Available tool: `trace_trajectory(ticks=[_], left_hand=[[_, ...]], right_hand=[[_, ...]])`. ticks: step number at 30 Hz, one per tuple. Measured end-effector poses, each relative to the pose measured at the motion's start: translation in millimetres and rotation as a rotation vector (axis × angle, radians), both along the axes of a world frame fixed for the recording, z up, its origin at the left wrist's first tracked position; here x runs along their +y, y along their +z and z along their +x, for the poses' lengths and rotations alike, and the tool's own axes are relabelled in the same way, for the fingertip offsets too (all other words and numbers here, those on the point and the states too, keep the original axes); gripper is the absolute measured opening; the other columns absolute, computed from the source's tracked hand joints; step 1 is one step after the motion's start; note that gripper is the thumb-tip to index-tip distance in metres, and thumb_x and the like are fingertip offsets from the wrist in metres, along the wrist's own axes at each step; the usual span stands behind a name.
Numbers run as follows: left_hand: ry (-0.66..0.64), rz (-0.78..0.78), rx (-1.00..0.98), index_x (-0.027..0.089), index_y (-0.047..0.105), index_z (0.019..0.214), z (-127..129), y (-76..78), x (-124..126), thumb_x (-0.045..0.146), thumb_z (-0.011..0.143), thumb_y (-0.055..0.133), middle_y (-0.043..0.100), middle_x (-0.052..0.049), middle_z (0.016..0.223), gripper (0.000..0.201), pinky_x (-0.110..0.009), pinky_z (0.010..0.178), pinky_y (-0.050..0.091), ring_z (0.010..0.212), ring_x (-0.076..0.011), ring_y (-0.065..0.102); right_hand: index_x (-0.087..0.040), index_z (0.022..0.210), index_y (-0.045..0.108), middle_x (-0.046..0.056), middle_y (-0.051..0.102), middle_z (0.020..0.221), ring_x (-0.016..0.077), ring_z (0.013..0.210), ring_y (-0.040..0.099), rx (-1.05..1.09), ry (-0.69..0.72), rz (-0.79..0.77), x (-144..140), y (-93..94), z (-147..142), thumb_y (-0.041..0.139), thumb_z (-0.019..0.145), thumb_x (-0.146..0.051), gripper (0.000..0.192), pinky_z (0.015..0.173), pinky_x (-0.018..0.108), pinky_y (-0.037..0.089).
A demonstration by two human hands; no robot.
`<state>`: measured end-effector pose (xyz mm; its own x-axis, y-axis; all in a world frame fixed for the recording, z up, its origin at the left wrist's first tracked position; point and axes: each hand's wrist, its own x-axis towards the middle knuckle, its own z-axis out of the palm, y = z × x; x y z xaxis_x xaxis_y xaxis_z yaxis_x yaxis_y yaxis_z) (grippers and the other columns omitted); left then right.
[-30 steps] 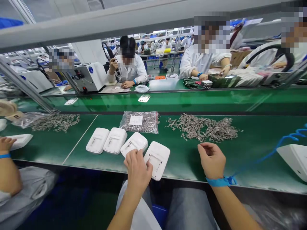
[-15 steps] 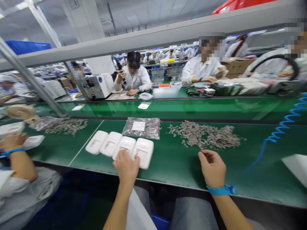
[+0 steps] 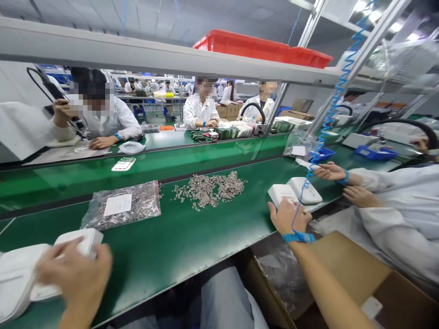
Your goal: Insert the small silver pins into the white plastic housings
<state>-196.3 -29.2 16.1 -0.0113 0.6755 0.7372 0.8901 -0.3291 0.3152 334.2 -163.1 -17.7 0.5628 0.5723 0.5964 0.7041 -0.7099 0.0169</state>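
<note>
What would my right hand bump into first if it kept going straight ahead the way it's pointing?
Your right hand points away from you and slightly right, at the nearer white plastic housing, which its fingertips look to be already touching. A second white housing lies just beyond, though depth there is hard to judge.

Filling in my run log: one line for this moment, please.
left hand: on white housings | right hand: touching white housing | loose metal parts: mid-bench

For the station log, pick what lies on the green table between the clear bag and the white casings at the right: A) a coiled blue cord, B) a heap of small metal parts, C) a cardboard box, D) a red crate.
B: a loose heap of small metal parts lies on the green table, right of the clear bag and left of the white casings.
</note>
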Motion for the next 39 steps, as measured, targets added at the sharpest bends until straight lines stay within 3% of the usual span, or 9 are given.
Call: trace_trajectory(ticks=[2,5,8,12,17,22,30,36,39], left_hand=[[-0.24,0.174,0.117,0.019,0.051,0.11,66,-1.5,7,0.022,0.083,0.056,0.055,-0.01,0.109,0.028,-0.053,0.091,0.042,0.109,-0.0319,0.053],[-0.808,-0.036,0.183,0.019,0.052,0.104,160,-6.9,13,0.016,0.089,0.048,0.06,-0.008,0.105,0.016,-0.039,0.089,0.045,0.102,-0.022,0.057],[-0.95,-0.21,0.129,0.018,0.052,0.098,207,-14.6,12,0.02,0.092,0.048,0.061,-0.006,0.1,0.008,-0.036,0.083,0.045,0.095,-0.0203,0.056],[-0.962,-0.257,0.101,0.018,0.055,0.102,205,-16.9,8,0.027,0.092,0.051,0.061,-0.008,0.107,0.014,-0.039,0.086,0.042,0.1,-0.0226,0.054],[-1.128,-0.332,0.248,0.023,0.052,0.125,197,-7.9,4,0.026,0.095,0.047,0.056,-0.007,0.129,0.031,-0.044,0.099,0.038,0.121,-0.0258,0.044],[-1.073,-0.467,0.243,0.023,0.049,0.13,201,-12.2,8,0.029,0.087,0.058,0.052,-0.009,0.132,0.044,-0.047,0.101,0.04,0.122,-0.029,0.041],[-1.05,-0.186,0.132,0.025,0.049,0.126,199,-30.9,26,0.03,0.087,0.057,0.058,-0.008,0.122,0.04,-0.042,0.091,0.042,0.116,-0.0279,0.049],[-1.065,0.14,0.004,0.021,0.055,0.116,200,-36.8,36,0.033,0.093,0.055,0.064,-0.008,0.107,0.026,-0.037,0.085,0.04,0.101,-0.0247,0.058],[-1.124,0.232,-0.01,0.022,0.058,0.107,198,-32.9,37,0.026,0.094,0.053,0.066,-0.006,0.097,0.015,-0.035,0.083,0.041,0.09,-0.0215,0.061]], right_hand=[[-0.01,0.103,0.061,0.019,0.065,0.093,0.0361,0.106,0.051,0.005,0.147,-0.067,-1,5.4,-29,0.043,0.097,-0.046,0.041,0.086,0.05,0.031],[-0.014,0.102,0.06,0.015,0.066,0.097,0.0295,0.096,0.055,0.042,0.416,-0.14,5,19.1,-92,0.044,0.098,-0.043,0.034,0.082,0.041,0.033],[-0.016,0.101,0.061,0.011,0.066,0.09,0.0263,0.089,0.057,0.147,0.661,-0.218,18,34.6,-133,0.041,0.099,-0.042,0.033,0.077,0.036,0.035],[-0.021,0.096,0.065,0.004,0.066,0.081,0.018,0.075,0.059,0.43,0.876,-0.19,59,53.3,-95,0.041,0.099,-0.034,0.027,0.071,0.028,0.04],[-0.015,0.087,0.067,0.011,0.066,0.091,0.0208,0.077,0.059,0.47,0.572,0.051,127,46.3,15,0.052,0.081,-0.017,0.016,0.078,0.033,0.044],[-0.016,0.07,0.066,0.01,0.064,0.081,0.0217,0.075,0.058,0.514,0.523,0.126,152,16.4,42,0.056,0.075,-0.014,0.011,0.078,0.035,0.045],[-0.016,0.083,0.066,0.006,0.067,0.079,0.0178,0.075,0.062,0.515,0.56,0.203,115,47.5,-13,0.054,0.086,-0.013,0.012,0.073,0.028,0.047],[-0.02,0.086,0.065,-0.005,0.067,0.074,0.0096,0.067,0.064,0.609,1.031,-0.099,85,66.9,-130,0.066,0.089,-0.02,0.003,0.068,0.018,0.047],[-0.02,0.088,0.06,-0.005,0.063,0.073,0.0114,0.074,0.065,0.648,1.098,-0.202,83,70.4,-166,0.066,0.088,-0.016,0.007,0.073,0.02,0.047]])
